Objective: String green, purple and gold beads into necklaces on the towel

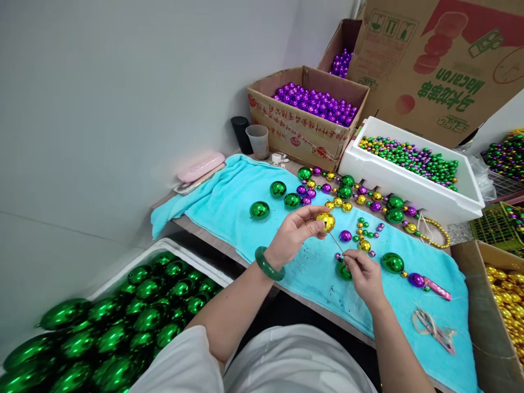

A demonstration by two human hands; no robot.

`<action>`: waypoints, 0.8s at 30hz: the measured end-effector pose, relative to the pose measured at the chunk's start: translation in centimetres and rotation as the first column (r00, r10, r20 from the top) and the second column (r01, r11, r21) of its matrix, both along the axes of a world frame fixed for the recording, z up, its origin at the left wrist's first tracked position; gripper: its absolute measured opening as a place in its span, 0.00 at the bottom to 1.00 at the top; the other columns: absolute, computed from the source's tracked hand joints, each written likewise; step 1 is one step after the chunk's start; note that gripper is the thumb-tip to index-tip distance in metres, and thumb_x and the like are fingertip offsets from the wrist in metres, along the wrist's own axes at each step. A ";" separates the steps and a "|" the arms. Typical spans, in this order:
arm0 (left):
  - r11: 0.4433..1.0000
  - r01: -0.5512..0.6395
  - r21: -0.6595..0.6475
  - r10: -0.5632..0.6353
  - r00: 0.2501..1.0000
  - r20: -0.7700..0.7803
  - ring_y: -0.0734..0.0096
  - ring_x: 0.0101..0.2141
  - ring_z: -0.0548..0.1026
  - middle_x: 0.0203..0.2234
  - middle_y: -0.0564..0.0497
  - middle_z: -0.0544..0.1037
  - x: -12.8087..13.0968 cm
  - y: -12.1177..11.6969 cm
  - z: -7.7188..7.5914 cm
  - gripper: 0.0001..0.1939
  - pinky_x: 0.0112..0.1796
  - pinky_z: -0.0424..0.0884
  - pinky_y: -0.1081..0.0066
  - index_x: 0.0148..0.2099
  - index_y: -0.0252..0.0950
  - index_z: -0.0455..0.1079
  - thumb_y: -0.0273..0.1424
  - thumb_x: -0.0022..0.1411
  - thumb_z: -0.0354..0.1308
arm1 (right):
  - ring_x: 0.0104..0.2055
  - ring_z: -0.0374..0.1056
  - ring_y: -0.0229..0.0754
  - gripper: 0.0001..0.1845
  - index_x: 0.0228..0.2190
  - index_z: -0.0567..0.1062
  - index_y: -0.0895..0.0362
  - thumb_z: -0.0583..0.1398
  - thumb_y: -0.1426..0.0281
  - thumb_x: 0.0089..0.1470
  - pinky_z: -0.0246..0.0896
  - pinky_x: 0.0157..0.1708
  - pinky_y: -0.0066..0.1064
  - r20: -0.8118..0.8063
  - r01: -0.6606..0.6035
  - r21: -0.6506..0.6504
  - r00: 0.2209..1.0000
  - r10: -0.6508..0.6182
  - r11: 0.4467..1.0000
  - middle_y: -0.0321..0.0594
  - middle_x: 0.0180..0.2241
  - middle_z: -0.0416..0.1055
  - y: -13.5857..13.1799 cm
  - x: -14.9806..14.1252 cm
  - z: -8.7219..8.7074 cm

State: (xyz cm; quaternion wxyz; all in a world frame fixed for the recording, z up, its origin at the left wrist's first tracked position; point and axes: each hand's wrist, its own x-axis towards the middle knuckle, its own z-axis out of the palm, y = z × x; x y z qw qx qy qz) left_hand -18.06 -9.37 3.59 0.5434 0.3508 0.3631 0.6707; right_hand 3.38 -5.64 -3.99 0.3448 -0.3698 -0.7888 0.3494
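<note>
My left hand (293,233), with a green bangle (269,264) at its wrist, pinches a shiny gold bead (326,221) above the turquoise towel (303,295). My right hand (365,274) is closed on a thin needle (337,243) that slants up to the gold bead's underside; whether its tip is inside the hole I cannot tell. Just left of the right fingers lie a large green bead (343,269) and a small purple bead (338,256). Beyond the hands, a strung garland (360,199) of green, gold and purple beads stretches across the towel.
Behind the towel stand a carton of purple beads (301,126) and a white foam box (413,183) of small mixed beads. Large green beads fill a white tub (158,251) at lower left. Gold beads sit in a carton (483,305) at right. Pink-handled snips (436,330) lie on the towel.
</note>
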 end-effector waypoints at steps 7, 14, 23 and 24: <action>0.996 -0.080 -0.040 0.082 0.995 0.051 0.73 0.30 0.73 0.34 0.49 0.76 0.5 0.3 -0.3 0.16 0.30 0.72 0.71 0.43 0.35 0.73 0.36 0.53 0.66 | 0.27 0.70 0.37 0.09 0.34 0.75 0.54 0.55 0.67 0.58 0.67 0.28 0.29 0.002 0.016 -0.039 1.000 -0.016 0.999 0.38 0.28 0.74 -0.3 -0.2 -0.2; 0.991 -0.129 -0.028 0.127 0.990 -0.059 0.73 0.30 0.74 0.32 0.49 0.77 0.5 0.4 -0.3 0.17 0.31 0.72 0.72 0.43 0.35 0.73 0.35 0.52 0.67 | 0.32 0.72 0.40 0.09 0.35 0.75 0.53 0.55 0.68 0.59 0.68 0.34 0.33 0.063 0.030 0.102 0.997 -0.037 0.994 0.38 0.30 0.75 0.1 0.2 0.1; 0.983 0.177 -0.051 -0.156 0.947 0.281 0.73 0.30 0.76 0.36 0.46 0.78 -0.2 0.4 -0.4 0.20 0.33 0.71 0.72 0.51 0.37 0.73 0.35 0.56 0.64 | 0.23 0.66 0.36 0.09 0.32 0.76 0.54 0.57 0.65 0.57 0.64 0.23 0.28 -0.077 -0.008 -0.165 0.997 -0.005 0.986 0.36 0.24 0.71 -0.2 0.1 -0.5; 0.983 0.182 -0.038 -0.163 0.942 0.294 0.73 0.30 0.76 0.37 0.46 0.78 -0.3 0.4 -0.4 0.19 0.33 0.71 0.72 0.50 0.37 0.73 0.35 0.56 0.64 | 0.23 0.66 0.36 0.09 0.32 0.76 0.54 0.57 0.65 0.57 0.64 0.23 0.28 -0.082 -0.004 -0.170 0.997 -0.010 0.985 0.36 0.25 0.71 -0.2 0.2 -0.5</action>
